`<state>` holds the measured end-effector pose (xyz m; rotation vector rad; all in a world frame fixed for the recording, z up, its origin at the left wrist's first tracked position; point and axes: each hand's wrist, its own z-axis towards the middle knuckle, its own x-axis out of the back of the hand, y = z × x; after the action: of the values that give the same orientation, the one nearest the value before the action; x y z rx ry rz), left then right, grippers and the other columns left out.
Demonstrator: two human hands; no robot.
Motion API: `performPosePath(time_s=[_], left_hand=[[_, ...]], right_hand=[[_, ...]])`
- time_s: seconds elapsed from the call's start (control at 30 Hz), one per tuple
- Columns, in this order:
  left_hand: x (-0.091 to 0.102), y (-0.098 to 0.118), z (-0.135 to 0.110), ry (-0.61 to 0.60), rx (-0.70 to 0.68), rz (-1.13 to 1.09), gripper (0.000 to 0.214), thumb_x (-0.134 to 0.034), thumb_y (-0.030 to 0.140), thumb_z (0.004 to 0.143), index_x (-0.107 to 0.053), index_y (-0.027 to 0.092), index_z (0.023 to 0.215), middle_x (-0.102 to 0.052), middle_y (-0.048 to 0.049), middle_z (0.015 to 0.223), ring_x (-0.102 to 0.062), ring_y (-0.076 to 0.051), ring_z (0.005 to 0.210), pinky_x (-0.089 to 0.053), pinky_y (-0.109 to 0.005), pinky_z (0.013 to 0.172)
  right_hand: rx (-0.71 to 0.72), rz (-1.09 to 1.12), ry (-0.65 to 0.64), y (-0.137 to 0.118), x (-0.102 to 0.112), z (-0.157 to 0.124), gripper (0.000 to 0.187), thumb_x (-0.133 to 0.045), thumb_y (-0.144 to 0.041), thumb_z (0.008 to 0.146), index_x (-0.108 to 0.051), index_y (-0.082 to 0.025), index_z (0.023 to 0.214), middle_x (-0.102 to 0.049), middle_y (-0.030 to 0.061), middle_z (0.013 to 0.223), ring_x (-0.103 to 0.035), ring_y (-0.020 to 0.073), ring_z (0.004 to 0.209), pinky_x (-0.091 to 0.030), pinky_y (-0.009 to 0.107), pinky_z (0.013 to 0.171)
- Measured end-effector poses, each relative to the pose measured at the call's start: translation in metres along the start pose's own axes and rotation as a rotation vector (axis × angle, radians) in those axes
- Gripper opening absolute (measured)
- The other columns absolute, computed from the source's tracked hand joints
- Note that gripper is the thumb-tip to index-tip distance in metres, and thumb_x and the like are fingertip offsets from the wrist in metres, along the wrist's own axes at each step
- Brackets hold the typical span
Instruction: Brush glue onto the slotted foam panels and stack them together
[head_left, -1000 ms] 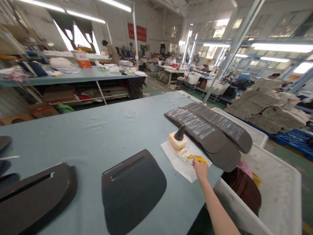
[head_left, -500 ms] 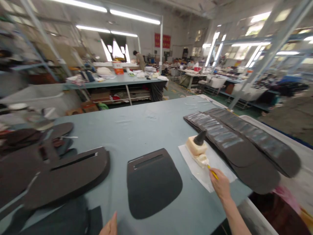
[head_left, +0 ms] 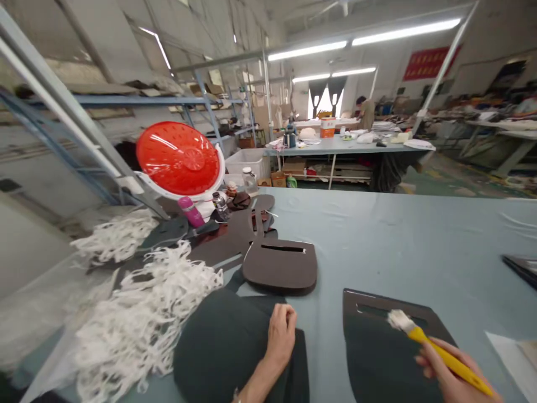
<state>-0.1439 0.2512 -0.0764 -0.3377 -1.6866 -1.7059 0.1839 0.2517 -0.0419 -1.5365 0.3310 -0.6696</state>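
A yellow-handled flat brush is firmly grasped in the right hand, its white bristles touching a dark slotted foam panel on the pale blue-grey worktable. Left of the grip, the curled left hand rests on a dark sheet, its hold unclear, near white fringed strips, within a busy factory hall.

Paintbrush: handle was glossy yellow plastic; bristles were white and soft-looking. Cut panel: was a matt, dark, foam-like sheet, smooth-faced. Table covering: was pale blue-grey, smooth, lightly creased. Colander: was glossy red plastic. Loose strips: were white, rough, cloth-like. Shelving upright: was smooth painted metal.
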Motion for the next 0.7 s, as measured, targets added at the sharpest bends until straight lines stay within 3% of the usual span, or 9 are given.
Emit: performPosePath(time_s=[0.03,0.17,0.27,0.33,0.4,0.5,0.7], left_hand=[[0.013,-0.008,0.011,0.018,-0.020,0.038,0.020,-0.037,0.030,0.088,-0.054,0.021,0.082,-0.056,-0.0023,0.087,-0.055,-0.016,0.085,-0.044,-0.032,0.079],[0.056,-0.042,0.053,0.055,-0.123,0.200,0.018,-0.041,0.020,0.086,-0.056,0.022,0.096,-0.058,-0.0040,0.100,-0.053,-0.018,0.099,-0.042,-0.039,0.090],[0.072,-0.067,0.077,0.040,-0.223,0.304,0.033,-0.048,0.020,0.083,-0.051,0.022,0.115,-0.052,-0.0069,0.121,-0.043,-0.023,0.120,-0.035,-0.047,0.103],[0.076,-0.083,0.088,0.005,-0.266,0.365,0.044,-0.054,0.025,0.080,-0.047,0.023,0.124,-0.048,-0.0082,0.130,-0.038,-0.026,0.126,-0.032,-0.052,0.107],[0.078,-0.097,0.095,-0.042,-0.298,0.395,0.049,-0.058,0.030,0.079,-0.047,0.023,0.126,-0.048,-0.0085,0.131,-0.039,-0.028,0.126,-0.033,-0.053,0.107],[0.080,-0.112,0.102,-0.092,-0.316,0.382,0.045,-0.057,0.031,0.079,-0.050,0.025,0.123,-0.050,-0.0071,0.129,-0.042,-0.028,0.123,-0.035,-0.052,0.107],[0.082,-0.124,0.107,-0.097,-0.320,0.331,0.043,-0.054,0.025,0.080,-0.051,0.028,0.123,-0.049,-0.0067,0.130,-0.042,-0.029,0.123,-0.040,-0.054,0.103]], right_hand=[[-0.001,-0.047,-0.142,-0.023,-0.041,-0.015,0.043,-0.071,-0.054,0.058,-0.066,-0.028,0.091,-0.067,0.0090,0.069,-0.062,0.0248,0.058,-0.049,0.039,0.054],[0.055,-0.058,-0.443,-0.087,-0.204,-0.074,0.046,-0.064,-0.055,0.069,-0.063,-0.017,0.095,-0.065,0.0036,0.061,-0.058,0.0168,0.052,-0.047,0.028,0.051],[0.103,0.021,-0.594,-0.104,-0.311,-0.110,0.040,-0.061,-0.052,0.072,-0.062,-0.017,0.091,-0.063,0.0012,0.059,-0.055,0.0135,0.047,-0.045,0.024,0.047],[0.146,0.018,-0.677,-0.105,-0.365,-0.126,0.033,-0.060,-0.047,0.072,-0.062,-0.018,0.086,-0.063,0.0002,0.060,-0.057,0.0132,0.048,-0.045,0.023,0.047],[0.182,-0.034,-0.755,-0.103,-0.405,-0.134,0.026,-0.060,-0.042,0.072,-0.062,-0.018,0.081,-0.062,-0.0012,0.058,-0.058,0.0134,0.049,-0.045,0.022,0.047],[0.224,-0.130,-0.797,-0.102,-0.447,-0.127,0.022,-0.057,-0.039,0.072,-0.063,-0.019,0.080,-0.058,-0.0038,0.049,-0.057,0.0133,0.044,-0.043,0.021,0.045],[0.230,-0.128,-0.477,-0.108,-0.517,-0.090,0.035,-0.053,-0.048,0.074,-0.063,-0.017,0.088,-0.060,-0.0023,0.049,-0.057,0.0143,0.042,-0.044,0.023,0.046]])
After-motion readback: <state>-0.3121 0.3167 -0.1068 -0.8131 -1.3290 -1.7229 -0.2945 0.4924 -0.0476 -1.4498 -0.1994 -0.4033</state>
